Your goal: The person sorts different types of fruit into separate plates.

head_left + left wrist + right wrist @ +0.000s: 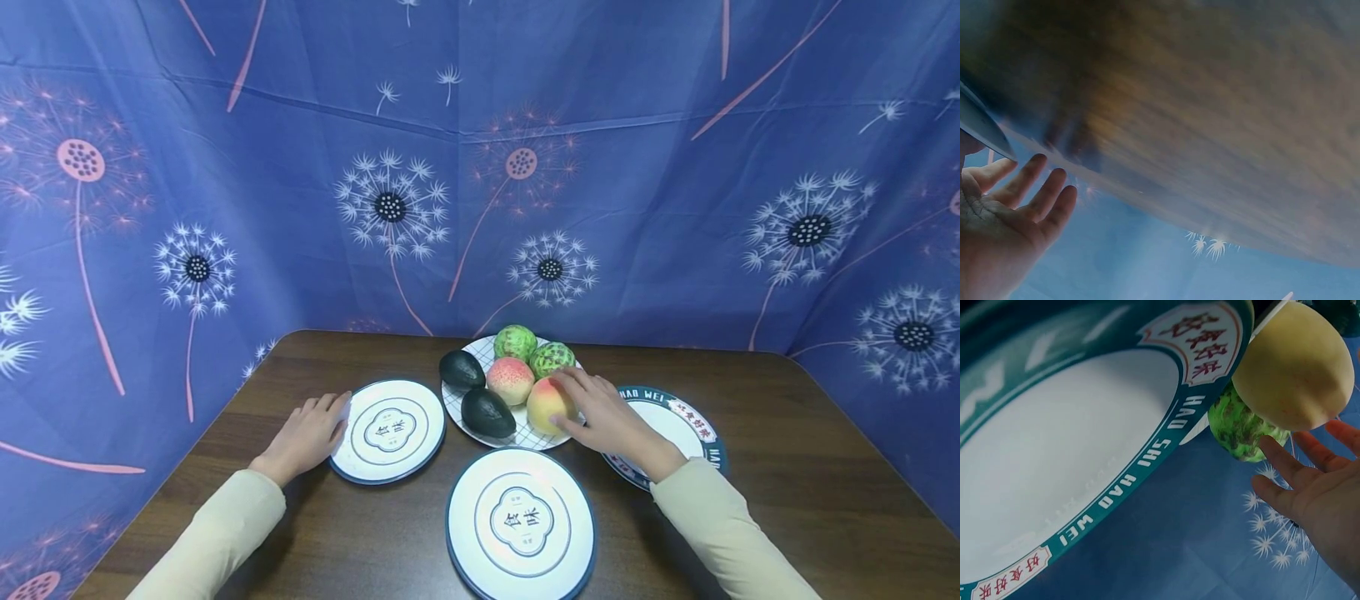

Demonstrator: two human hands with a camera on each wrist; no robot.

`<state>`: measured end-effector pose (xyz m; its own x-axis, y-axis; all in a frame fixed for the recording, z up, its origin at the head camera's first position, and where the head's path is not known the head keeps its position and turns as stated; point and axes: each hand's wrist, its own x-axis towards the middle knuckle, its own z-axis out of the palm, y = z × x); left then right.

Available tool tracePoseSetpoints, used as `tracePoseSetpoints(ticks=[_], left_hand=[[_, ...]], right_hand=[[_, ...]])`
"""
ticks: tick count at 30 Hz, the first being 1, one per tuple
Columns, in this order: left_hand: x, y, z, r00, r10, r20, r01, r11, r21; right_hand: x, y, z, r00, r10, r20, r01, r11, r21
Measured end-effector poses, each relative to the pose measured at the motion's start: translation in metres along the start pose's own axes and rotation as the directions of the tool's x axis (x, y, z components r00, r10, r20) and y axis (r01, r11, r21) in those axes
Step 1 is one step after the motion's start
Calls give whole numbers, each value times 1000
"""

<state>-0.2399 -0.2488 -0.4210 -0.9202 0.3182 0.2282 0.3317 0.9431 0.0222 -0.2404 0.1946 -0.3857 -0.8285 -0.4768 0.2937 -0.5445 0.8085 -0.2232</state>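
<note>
nearest the camera on the dark wooden table [787, 492] sits a white plate with a blue rim [521, 523], bare, chinese characters in the middle. both cream sleeves come in from the bottom corners. left hand [307, 433] lies flat on the table, fingers straight and relaxed, holding nothing, fingertips just touching the left edge of a second blue-rimmed plate [388, 430]; the left wrist view shows an open palm [997, 231] beside that plate's rim, rest blurred.

right hand [603, 412] hovers over the teal-rimmed plate [690, 417] lettered "hao wei", fingers spread and only lightly bent, laid on the right side of the yellowish peach [549, 403]. thumb is under near the front of the fruit, so contact but not a closed grasp; the right wrist view shows the fingers [1285, 462] spread with the peach [1294, 365] just past them. peach lies straight ahead and slightly left of the right palm, at the front right edge of the checked white plate [459, 412]. peach is roundish, no clear long axis. right hand is far nearer to it than the left, which is well apart across the plates.

further back on the checked plate: two dark avocados [487, 412] on the left, a pinker peach [510, 380] in the middle, two green bumpy fruits [515, 342] at the rear. behind everything, blue dandelion-print cloth [480, 167].
</note>
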Motion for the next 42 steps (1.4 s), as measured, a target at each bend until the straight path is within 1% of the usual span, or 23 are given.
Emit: tracePoseSetpoints(ticks=[4,10,14,21,28,32,42], left_hand=[[0,0,-1,1000,1,14,-1,1000,-5],[0,1,-1,999,11,38,-10,1000,-20],[-1,0,-1,999,21,34,-20,999,-36],[-1,-1,2,999,38,23,-38,999,-35],[0,-2,6,999,20,44,-19,999,-31],[0,-3,6,999,14,50,-12,999,-36],[1,-2,8,999,21,48,-19,999,-31]], right_hand=[[2,-2,2,1000,-5,14,5,1000,2],[3,-2,7,1000,-7,13,6,1000,16],[4,-2,9,1000,-9,9,9,1000,5],[5,-2,13,1000,0,6,0,1000,-4],[6,-2,16,1000,21,16,-21,999,-24],[5,-2,17,1000,20,13,-19,999,-26],[6,-3,18,1000,28,1,-28,999,-23]])
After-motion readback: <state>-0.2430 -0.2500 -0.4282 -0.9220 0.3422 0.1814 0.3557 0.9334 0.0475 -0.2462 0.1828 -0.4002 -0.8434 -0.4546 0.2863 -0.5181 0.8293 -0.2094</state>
